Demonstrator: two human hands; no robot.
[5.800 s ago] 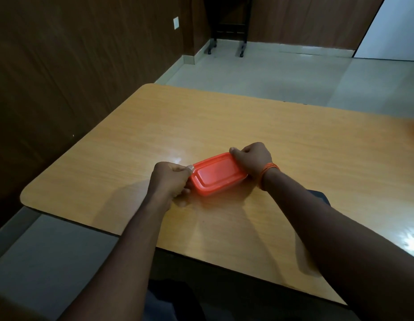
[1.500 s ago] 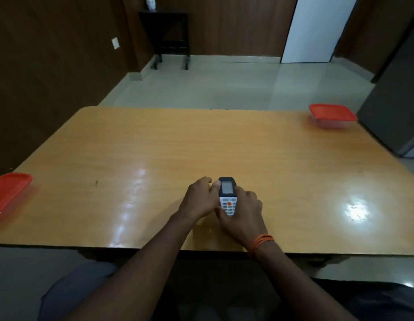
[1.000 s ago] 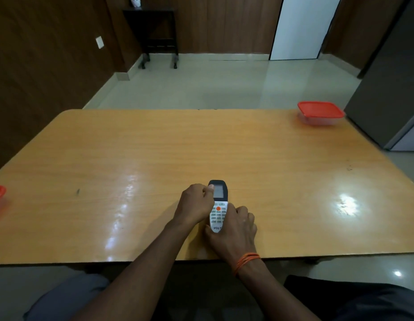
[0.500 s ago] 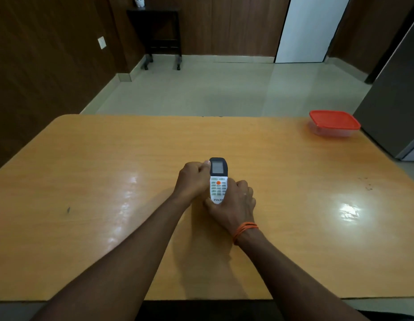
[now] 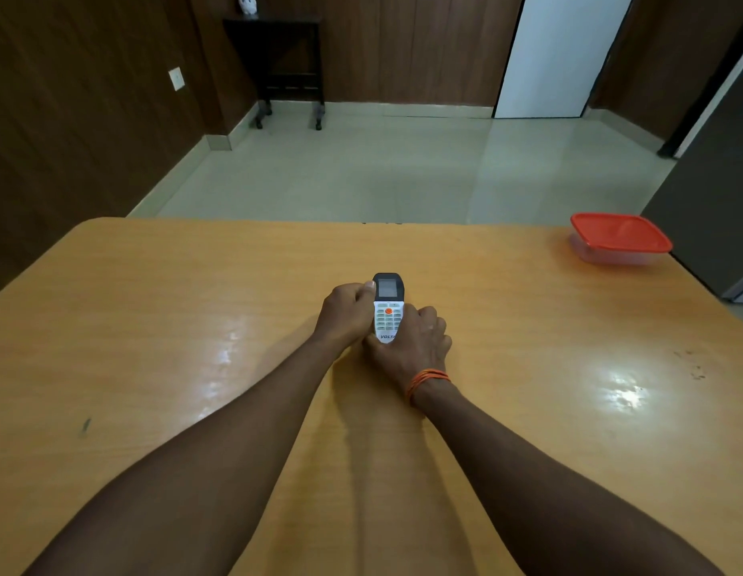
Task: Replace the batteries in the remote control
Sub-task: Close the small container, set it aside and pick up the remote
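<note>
Two hands, left hand [image 5: 348,313] and right hand [image 5: 413,345], fingers curled tight around one remote [image 5: 388,309], one red-lidded container [image 5: 620,239] far across the worktop [image 5: 154,326].

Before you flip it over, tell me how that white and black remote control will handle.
The white and black remote control looks like a rigid plastic bar, so it should not flex. It seems light, since the left hand and right hand pinch it easily. Its flat body probably won't roll on the glossy wooden table, but could slide.

Bare table [image 5: 195,305]; far-right container [image 5: 619,239]
</note>
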